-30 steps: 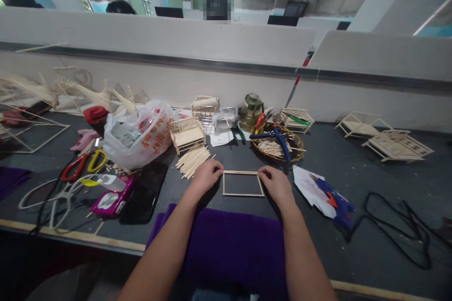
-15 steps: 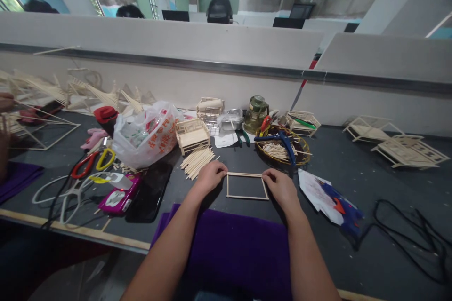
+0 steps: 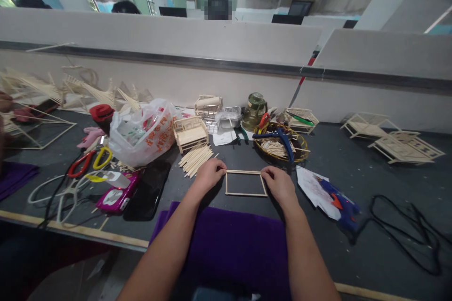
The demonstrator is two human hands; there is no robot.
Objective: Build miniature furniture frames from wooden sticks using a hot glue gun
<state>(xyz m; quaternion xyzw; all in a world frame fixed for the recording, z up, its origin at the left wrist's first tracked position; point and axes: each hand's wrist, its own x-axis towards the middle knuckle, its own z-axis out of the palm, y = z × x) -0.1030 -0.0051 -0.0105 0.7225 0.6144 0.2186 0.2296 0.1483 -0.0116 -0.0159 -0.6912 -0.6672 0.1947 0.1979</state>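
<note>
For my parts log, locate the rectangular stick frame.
In the head view, the stick frame sits just right of centre, between the hands, beyond the purple cloth.

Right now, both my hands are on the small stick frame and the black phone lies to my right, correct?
Not quite: the black phone lies to your left, as the head view shows. Your left hand and right hand are on the small stick frame.
</note>
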